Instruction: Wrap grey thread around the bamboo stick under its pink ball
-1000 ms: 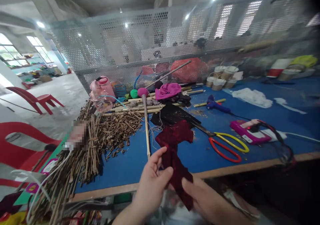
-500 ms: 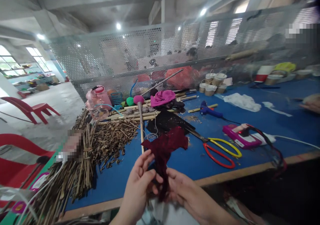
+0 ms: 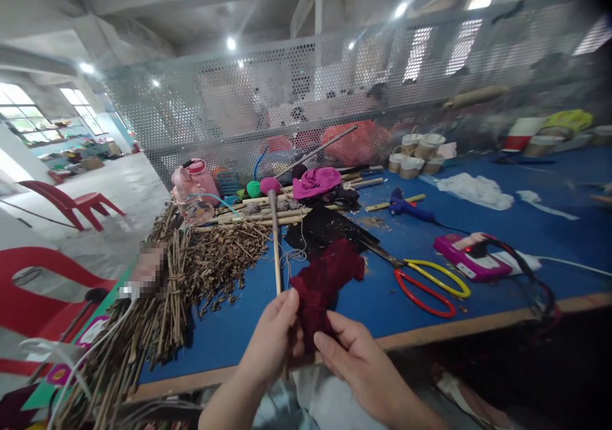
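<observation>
A dark red piece of cloth (image 3: 329,277) is bunched and draped between my two hands, above the front edge of the blue table. My left hand (image 3: 273,334) pinches its left edge, thumb on top. My right hand (image 3: 356,356) grips the lower right part between thumb and fingers. A stick with a grey-wrapped upper part (image 3: 274,226) lies just beyond my left hand, its lower end hidden behind that hand. Right of the cloth, large scissors (image 3: 423,289) with one red and one yellow handle lie on the table. Black cloth (image 3: 325,229) lies beyond the dark red cloth.
Bundled dry twigs (image 3: 167,296) cover the table's left side. A magenta power strip (image 3: 471,259) with cables and a blue glue gun (image 3: 406,207) lie to the right. Magenta cloth (image 3: 315,183), small pots (image 3: 415,155) and a perforated metal screen (image 3: 239,111) stand farther back.
My left hand has shifted from beneath the cloth to a pinch on its left edge. The cloth's hanging lower part is now gathered up between my hands. The view has turned slightly left.
</observation>
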### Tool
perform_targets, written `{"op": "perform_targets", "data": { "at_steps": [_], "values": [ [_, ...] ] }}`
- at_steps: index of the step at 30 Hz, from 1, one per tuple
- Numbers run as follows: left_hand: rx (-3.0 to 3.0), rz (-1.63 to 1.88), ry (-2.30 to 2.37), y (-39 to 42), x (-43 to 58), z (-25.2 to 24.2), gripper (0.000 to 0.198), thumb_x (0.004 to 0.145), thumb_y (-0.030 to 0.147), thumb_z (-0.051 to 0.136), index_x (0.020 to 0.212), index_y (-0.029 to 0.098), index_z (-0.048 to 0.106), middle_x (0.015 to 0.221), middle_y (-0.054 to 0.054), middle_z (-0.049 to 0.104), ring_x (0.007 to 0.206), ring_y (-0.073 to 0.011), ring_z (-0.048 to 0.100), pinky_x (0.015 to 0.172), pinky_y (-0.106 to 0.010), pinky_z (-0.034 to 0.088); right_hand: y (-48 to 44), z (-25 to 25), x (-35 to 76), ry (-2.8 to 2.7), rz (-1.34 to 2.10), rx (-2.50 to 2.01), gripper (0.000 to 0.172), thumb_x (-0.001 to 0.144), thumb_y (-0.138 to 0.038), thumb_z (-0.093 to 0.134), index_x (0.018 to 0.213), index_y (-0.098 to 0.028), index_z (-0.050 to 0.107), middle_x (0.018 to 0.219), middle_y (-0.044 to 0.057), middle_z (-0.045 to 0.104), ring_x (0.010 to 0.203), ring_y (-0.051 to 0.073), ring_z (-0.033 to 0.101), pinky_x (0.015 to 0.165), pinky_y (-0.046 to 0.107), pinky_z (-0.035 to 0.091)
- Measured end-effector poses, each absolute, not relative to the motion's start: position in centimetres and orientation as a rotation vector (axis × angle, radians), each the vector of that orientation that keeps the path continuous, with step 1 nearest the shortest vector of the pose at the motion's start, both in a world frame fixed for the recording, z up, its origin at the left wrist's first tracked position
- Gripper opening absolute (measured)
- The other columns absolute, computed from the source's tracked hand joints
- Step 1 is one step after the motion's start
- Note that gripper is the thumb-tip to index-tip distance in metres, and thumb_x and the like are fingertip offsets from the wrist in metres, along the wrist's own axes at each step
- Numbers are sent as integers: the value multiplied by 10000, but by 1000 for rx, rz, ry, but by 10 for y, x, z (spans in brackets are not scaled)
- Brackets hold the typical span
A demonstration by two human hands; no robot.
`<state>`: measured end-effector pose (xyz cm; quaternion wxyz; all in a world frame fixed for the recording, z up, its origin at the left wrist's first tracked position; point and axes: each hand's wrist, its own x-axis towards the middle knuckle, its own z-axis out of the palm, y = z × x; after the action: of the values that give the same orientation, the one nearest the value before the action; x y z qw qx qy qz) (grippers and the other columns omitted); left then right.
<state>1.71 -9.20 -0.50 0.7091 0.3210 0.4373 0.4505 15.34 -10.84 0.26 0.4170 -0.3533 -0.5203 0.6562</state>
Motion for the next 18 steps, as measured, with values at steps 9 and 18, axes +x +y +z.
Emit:
{"op": "perform_targets", "data": {
  "at_steps": [9, 18],
  "values": [
    [353, 1032, 797, -11, 38, 40, 131, 798, 239, 502, 706, 153, 467, 807, -54, 585, 710, -159, 624, 633, -296, 515, -53, 14, 202, -1017, 1528, -920, 304, 770, -422, 606, 891, -144, 618, 765, 39, 627, 548, 86, 521, 531, 209, 428],
    [542, 823, 356, -9, 57, 49, 842, 637, 819, 276, 959, 106, 589, 894, -131, 620, 767, -220, 613, 674, -364, 487, -20, 102, 217, -1371, 1700, -671, 300, 733, -441, 622, 836, -161, 643, 722, 40, 634, 623, 142, 588, 584, 264, 452]
  ]
}}
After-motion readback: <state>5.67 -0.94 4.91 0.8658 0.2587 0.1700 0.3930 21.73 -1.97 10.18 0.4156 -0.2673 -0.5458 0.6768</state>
